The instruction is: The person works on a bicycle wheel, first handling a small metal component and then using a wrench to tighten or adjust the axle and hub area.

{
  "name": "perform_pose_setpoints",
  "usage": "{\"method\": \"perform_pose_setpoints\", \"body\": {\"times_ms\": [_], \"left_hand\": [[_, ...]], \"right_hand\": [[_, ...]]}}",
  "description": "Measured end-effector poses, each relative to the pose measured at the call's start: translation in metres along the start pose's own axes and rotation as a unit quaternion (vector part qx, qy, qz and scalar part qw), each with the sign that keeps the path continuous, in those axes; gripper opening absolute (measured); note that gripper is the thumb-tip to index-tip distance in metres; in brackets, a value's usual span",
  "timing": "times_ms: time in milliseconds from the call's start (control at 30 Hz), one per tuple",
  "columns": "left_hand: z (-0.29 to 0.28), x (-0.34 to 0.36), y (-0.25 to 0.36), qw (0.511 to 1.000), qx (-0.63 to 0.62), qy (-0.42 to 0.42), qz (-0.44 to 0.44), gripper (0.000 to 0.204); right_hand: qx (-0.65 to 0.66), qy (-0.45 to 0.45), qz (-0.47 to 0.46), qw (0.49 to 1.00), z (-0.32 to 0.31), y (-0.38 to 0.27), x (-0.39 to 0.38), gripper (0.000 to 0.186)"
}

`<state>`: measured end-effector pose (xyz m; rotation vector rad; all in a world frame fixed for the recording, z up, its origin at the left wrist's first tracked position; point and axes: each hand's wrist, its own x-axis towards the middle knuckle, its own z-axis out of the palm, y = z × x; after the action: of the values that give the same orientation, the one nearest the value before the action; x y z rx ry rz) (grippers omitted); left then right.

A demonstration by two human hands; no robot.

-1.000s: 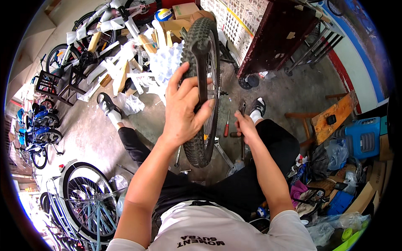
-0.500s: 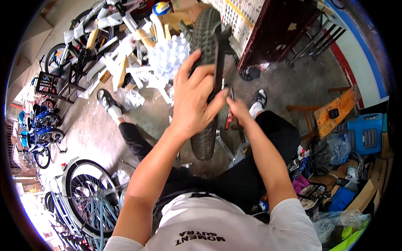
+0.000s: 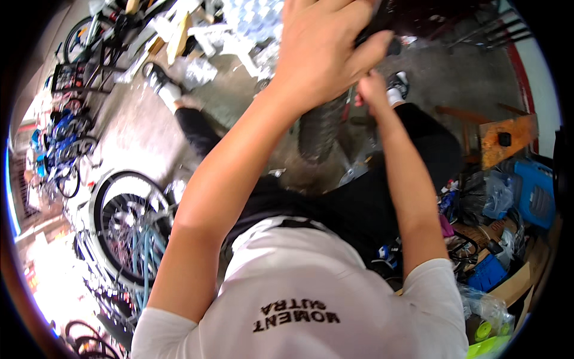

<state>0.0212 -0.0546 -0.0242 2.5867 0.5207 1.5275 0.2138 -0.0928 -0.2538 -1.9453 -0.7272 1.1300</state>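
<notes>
My left hand (image 3: pixel 326 51) is in front of a knobbly bicycle tyre (image 3: pixel 317 137), covering its upper part. A dark wrench (image 3: pixel 378 23) shows between its thumb and fingers, mostly hidden behind the hand. Lower and to the right, my right hand (image 3: pixel 373 90) is closed close beside the tyre. From it sticks out a slim tool with a red handle (image 3: pixel 346 109); its working end cannot be made out. The tyre stands between my spread legs.
A bicycle wheel (image 3: pixel 128 227) stands at lower left, with small blue bicycles (image 3: pixel 69 140) beyond. Packing scraps and a bag of clear bottles (image 3: pixel 251 18) lie ahead. At right are a wooden stool (image 3: pixel 508 140), a blue plastic case (image 3: pixel 534 191) and cardboard clutter.
My view has tilted down, so hands and tyre sit higher in the picture. The wrench, plain before, is now mostly hidden behind my left hand. My right hand remains closed beside the tyre.
</notes>
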Motion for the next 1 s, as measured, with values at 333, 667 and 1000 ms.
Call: {"method": "perform_pose_setpoints", "body": {"times_ms": [333,667,1000], "left_hand": [[-0.016,0.004,0.013,0.995,0.044,-0.068,-0.051,0.018],[-0.016,0.002,0.009,0.998,0.037,-0.051,-0.025,0.018],[-0.013,0.001,0.005,0.998,0.017,-0.043,-0.039,0.018]], "right_hand": [[-0.082,0.035,-0.018,0.996,0.002,-0.018,-0.002,0.04],[-0.215,0.019,-0.011,0.976,0.005,-0.038,-0.002,0.037],[-0.301,0.068,-0.035,0.95,0.013,-0.031,0.01,0.041]]}}
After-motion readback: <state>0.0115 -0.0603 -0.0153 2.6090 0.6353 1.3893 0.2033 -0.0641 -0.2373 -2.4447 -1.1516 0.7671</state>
